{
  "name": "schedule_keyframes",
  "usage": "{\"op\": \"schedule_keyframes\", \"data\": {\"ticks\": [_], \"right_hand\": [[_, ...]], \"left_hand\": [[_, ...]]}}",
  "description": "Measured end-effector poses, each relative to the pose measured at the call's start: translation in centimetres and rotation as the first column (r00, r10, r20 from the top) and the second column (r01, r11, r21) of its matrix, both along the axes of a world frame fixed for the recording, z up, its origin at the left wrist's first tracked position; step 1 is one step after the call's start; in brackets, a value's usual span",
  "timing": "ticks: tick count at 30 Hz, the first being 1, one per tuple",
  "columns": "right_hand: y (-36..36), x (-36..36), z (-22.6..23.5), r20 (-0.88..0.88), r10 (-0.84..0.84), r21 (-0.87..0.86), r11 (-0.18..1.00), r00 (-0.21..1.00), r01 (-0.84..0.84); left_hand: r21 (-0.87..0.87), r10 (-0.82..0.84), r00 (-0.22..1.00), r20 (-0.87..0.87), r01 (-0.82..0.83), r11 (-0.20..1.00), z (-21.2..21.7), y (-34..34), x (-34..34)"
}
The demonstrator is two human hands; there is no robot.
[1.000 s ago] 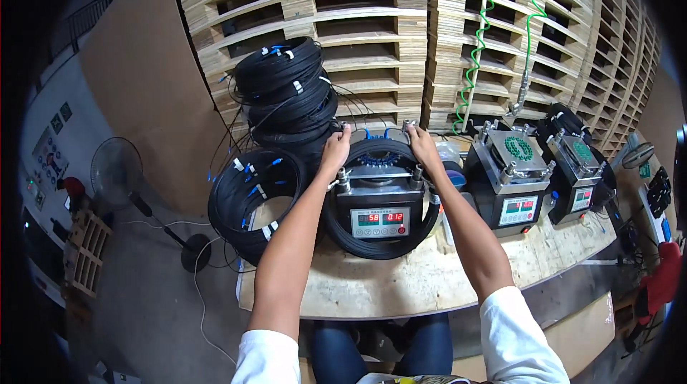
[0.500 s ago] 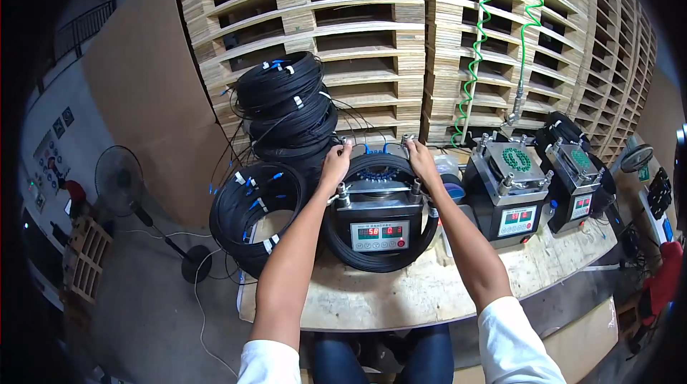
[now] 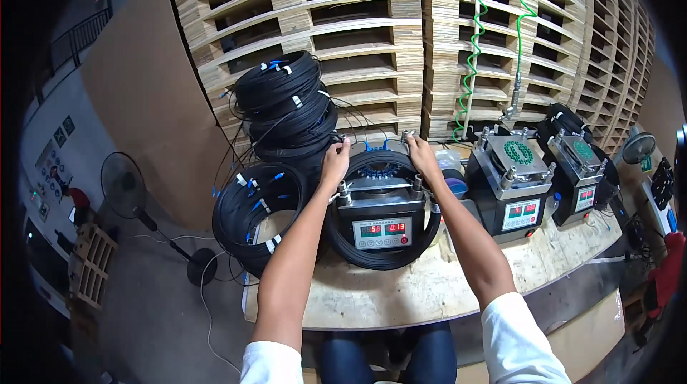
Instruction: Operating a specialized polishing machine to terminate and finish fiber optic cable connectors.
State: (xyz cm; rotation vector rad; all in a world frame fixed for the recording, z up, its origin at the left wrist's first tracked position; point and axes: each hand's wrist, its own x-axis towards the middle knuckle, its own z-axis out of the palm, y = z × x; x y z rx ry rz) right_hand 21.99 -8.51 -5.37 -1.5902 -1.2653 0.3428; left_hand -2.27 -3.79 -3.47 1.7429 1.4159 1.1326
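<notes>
My left hand (image 3: 335, 162) is closed at the far left corner of a black bench machine (image 3: 347, 221) with a metal top, its thumb and fingers around a small metal corner knob. My right hand (image 3: 424, 156) pinches the matching knob (image 3: 408, 134) at the far right corner. Between them, a round fixture (image 3: 378, 171) carries a ring of blue connectors. A black cable coil (image 3: 379, 262) loops around the machine and hangs in front, below its lit red display (image 3: 382, 232). Two near corner posts (image 3: 343, 189) stand untouched.
Black cable coils (image 3: 286, 112) are piled at the left, with another coil stack (image 3: 223, 223) nearer me. Two similar machines (image 3: 512, 187) stand right on the wooden table (image 3: 401, 305). Pallets (image 3: 351, 47) rise behind; green coiled hoses (image 3: 528, 8) hang there. A fan (image 3: 123, 182) stands left.
The display reading has changed. My hands stay at the two far corner knobs with little movement, while the whole view has shifted slightly.
</notes>
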Motion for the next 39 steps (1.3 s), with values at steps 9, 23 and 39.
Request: {"op": "schedule_keyframes", "data": {"ticks": [9,23,39], "right_hand": [[-0.5,-0.7,0.7,-0.007,-0.008,-0.019,1.0,1.0,0.008],[-0.2,-0.3,0.3,-0.015,-0.02,-0.049,0.999,1.0,0.02],[0.4,-0.1,0.0,0.02,-0.043,-0.035,0.998,0.999,0.043]], "left_hand": [[0.043,0.118,0.978,-0.174,-0.112,0.993,0.2,0.5,-0.2],[-0.076,0.14,0.947,-0.288,-0.169,0.983,1.1,-0.6,0.1],[-0.009,0.043,0.996,-0.081,-0.044,0.999,1.3,-0.8,0.1]]}}
